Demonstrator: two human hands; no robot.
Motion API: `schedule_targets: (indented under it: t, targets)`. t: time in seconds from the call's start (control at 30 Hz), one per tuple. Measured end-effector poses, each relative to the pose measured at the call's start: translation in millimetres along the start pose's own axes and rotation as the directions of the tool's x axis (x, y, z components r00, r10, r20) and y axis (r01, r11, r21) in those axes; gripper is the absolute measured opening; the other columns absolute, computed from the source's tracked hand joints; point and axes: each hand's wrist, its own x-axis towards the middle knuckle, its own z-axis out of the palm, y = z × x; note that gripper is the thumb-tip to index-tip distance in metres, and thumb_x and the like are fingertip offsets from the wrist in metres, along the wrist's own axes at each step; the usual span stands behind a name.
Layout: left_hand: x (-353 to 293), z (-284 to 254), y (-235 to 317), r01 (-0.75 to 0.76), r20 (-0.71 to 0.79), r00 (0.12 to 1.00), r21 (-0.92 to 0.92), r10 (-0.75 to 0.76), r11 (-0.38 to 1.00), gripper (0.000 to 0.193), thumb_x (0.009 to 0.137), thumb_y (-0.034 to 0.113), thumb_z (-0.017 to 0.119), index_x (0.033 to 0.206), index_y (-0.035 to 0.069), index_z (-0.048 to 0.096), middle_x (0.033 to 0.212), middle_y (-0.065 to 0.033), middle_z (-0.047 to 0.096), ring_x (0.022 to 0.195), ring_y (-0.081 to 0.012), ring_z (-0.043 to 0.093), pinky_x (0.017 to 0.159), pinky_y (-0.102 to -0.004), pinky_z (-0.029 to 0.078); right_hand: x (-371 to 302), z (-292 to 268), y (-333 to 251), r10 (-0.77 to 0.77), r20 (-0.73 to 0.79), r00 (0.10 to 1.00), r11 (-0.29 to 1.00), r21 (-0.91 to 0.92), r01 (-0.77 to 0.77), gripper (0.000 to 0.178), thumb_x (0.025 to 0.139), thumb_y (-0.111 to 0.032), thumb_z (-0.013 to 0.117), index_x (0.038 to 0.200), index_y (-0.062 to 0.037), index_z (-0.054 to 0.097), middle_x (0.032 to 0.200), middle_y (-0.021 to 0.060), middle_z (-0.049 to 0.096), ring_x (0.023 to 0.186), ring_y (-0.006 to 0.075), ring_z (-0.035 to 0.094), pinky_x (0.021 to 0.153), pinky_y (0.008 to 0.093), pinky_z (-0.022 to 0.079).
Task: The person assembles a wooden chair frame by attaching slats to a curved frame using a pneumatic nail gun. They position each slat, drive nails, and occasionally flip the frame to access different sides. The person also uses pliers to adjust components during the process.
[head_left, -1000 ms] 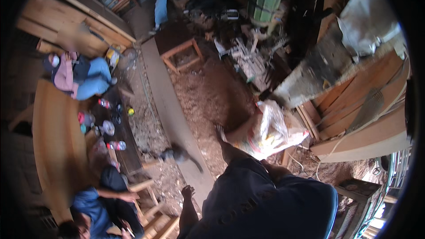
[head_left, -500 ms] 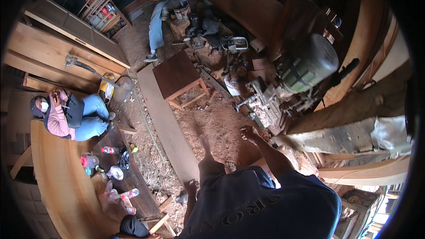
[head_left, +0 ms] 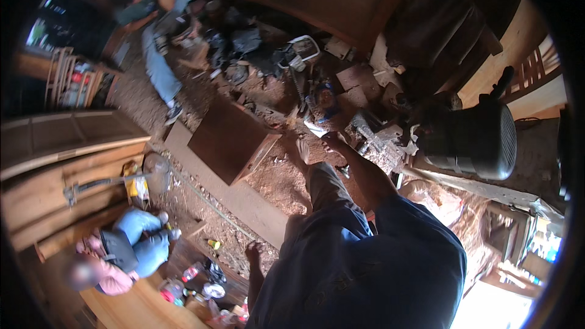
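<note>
My left hand (head_left: 255,252) hangs low beside my body, fingers loosely apart and nothing visible in them. My right hand (head_left: 333,141) reaches forward with its fingers loosely bent. It appears just beside a flat white piece (head_left: 314,128) on the littered ground; whether they touch cannot be told. I see nothing gripped in it. One of my bare feet (head_left: 302,149) is on the sawdust between that hand and a low brown wooden table (head_left: 228,137). To the right of my right hand stands a machine with a large dark cylindrical motor (head_left: 478,139).
A seated person (head_left: 161,42) is at the far left, another (head_left: 131,247) at the near left. Bottles and bags lie on a dark bench (head_left: 234,280). A long board (head_left: 262,210) lies on the floor. Scrap and a white-rimmed tray (head_left: 303,49) clutter the ground ahead.
The view has turned and moved forward, so the low table and the motor appear nearer. My right hand has moved forward, closer to the white piece; a bare foot has stepped ahead.
</note>
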Motion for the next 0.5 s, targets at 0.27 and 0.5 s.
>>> schedule_targets:
  t: [0.27,0.5]
  targets:
    - [25,88,208,-0.160,-0.061,0.976,0.457,0.211,0.875,0.032,0.101,0.018,0.061,0.131,0.008,0.057,0.114,-0.0146,0.069,0.101,-0.0318,0.070,0.080,-0.0485,0.059,144,2,-70,-0.008,-0.476,0.879,0.934,-0.319,-0.164,0.031,0.094,-0.037,0.065,0.085,-0.0086,0.074,0.074,0.0128,0.070,0.060,0.0195,0.068,0.054,0.0364,0.053]
    - [23,182,237,-0.323,0.309,0.939,0.644,0.151,0.694,0.032,0.102,0.020,0.053,0.127,0.002,0.061,0.114,-0.0109,0.069,0.098,-0.0214,0.071,0.077,-0.0331,0.060,187,4,-144,-0.089,-0.577,0.812,0.834,-0.489,-0.256,0.028,0.093,-0.031,0.062,0.086,-0.0059,0.072,0.073,0.0136,0.068,0.058,0.0220,0.067,0.050,0.0377,0.051]
